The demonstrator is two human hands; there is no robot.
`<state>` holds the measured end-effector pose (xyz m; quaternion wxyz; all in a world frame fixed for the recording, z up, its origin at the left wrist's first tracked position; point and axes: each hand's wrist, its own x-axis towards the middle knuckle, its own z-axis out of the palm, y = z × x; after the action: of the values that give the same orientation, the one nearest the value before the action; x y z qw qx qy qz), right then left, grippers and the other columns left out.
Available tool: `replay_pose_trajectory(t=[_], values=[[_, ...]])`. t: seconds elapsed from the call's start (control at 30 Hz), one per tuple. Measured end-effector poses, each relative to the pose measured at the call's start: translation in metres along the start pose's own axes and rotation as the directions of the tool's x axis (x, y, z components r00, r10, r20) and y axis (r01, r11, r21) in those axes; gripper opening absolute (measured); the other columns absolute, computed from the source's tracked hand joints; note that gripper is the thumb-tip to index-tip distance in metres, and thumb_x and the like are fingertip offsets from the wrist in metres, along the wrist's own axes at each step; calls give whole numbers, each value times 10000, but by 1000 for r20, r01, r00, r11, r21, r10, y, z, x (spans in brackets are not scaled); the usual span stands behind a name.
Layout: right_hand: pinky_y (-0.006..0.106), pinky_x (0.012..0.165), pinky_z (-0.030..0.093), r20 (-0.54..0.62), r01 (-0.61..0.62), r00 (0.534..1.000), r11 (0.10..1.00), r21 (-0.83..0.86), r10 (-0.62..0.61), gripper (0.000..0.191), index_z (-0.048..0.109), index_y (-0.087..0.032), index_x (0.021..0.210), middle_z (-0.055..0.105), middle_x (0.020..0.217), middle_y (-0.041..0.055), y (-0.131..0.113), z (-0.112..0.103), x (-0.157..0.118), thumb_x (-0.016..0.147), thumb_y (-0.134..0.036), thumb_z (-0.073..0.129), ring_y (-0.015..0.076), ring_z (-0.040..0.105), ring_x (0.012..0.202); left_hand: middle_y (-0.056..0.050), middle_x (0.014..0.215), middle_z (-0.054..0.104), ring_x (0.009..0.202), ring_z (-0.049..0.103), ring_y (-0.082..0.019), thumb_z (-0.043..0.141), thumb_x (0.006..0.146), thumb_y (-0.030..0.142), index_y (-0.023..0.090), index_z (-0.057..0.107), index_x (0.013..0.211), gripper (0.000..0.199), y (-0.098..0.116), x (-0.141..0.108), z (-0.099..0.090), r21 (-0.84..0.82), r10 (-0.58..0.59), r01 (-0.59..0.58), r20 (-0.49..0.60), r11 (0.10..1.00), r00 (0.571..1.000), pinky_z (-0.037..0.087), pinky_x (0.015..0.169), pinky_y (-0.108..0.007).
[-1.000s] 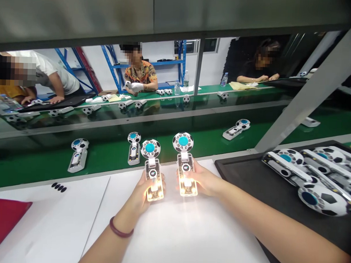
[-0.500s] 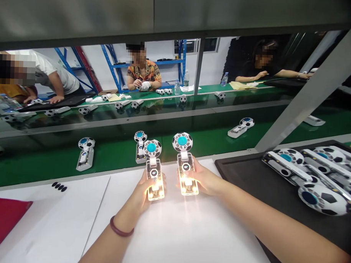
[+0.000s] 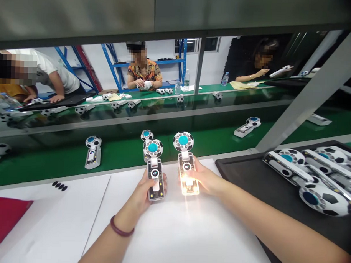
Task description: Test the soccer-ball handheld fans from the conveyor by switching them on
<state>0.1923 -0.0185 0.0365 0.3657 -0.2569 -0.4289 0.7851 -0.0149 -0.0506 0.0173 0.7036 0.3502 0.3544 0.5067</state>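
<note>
Two football-patterned handheld fans with clear-fronted handles are upright above the white worktop (image 3: 171,238). My left hand (image 3: 143,190) is closed around the left handheld fan (image 3: 155,184), thumb on its front; its display reads 100 and its lights are dark. In my right hand (image 3: 204,176) is the right handheld fan (image 3: 188,162), gripped by the handle with the thumb across it. That one glows warm near its lower end, and its display is lit too. Another fan (image 3: 147,135) on the green belt is partly hidden behind the left one.
Fans, including one fan (image 3: 93,153) at left, lie along the green conveyor belt (image 3: 204,138). A black tray (image 3: 234,175) at right holds several fans. A red folder (image 3: 8,221) and small black ovals (image 3: 60,186) lie at left. Co-workers sit across; a metal post (image 3: 306,90) slants at right.
The left fan's lights have gone out while the right one's stay lit. Fans on the near belt have shifted right, those on the far belt left. A co-worker at far right now holds up a fan.
</note>
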Motion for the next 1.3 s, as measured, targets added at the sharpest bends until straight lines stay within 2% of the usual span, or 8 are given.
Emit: replay_pose_trajectory(t=[0.2, 0.4, 0.63, 1.0, 1.3], values=[[403, 749, 470, -56, 17, 998, 1000, 8, -16, 635, 262, -286, 1160, 562, 858, -3, -1, -1, 1, 692, -293, 692, 183, 605, 749, -44, 835, 594, 628, 581, -174, 611, 706, 227, 224, 397, 1042, 398, -2, 2, 0, -13, -6, 6, 0, 1000, 1000, 473, 548, -304], [349, 728, 451, -97, -1, 995, 999, 52, 6, 796, 255, -305, 1180, 540, 870, -24, -3, 0, 0, 568, -194, 753, 164, 580, 758, -48, 891, 580, 703, 591, -190, 698, 664, 226, 225, 406, 1041, 477, -3, 3, -5, 15, 8, -8, 26, 1000, 1000, 494, 604, -337], [373, 744, 447, -83, -20, 996, 1000, 20, 22, 825, 223, -313, 1212, 525, 852, -27, -3, 0, -1, 577, -186, 735, 171, 571, 772, -45, 896, 578, 702, 588, -185, 675, 680, 208, 231, 397, 1052, 466, -3, 2, -3, 49, 17, -18, 5, 999, 1000, 483, 621, -343], [375, 731, 452, -27, 22, 999, 1000, -8, -22, 831, 179, -279, 1222, 579, 844, 5, -1, -1, 0, 601, -231, 730, 202, 604, 770, -41, 883, 580, 695, 593, -189, 693, 658, 215, 239, 398, 1057, 497, -3, 3, -4, 36, 33, -33, 5, 999, 999, 487, 615, -340], [373, 729, 453, -48, 9, 999, 1000, -17, -10, 836, 186, -273, 1209, 570, 822, -12, -3, 1, 1, 579, -213, 732, 193, 604, 752, -38, 896, 573, 703, 583, -186, 676, 663, 203, 241, 378, 1059, 497, -2, 2, -2, 47, 19, -19, -4, 999, 1000, 477, 628, -344]])
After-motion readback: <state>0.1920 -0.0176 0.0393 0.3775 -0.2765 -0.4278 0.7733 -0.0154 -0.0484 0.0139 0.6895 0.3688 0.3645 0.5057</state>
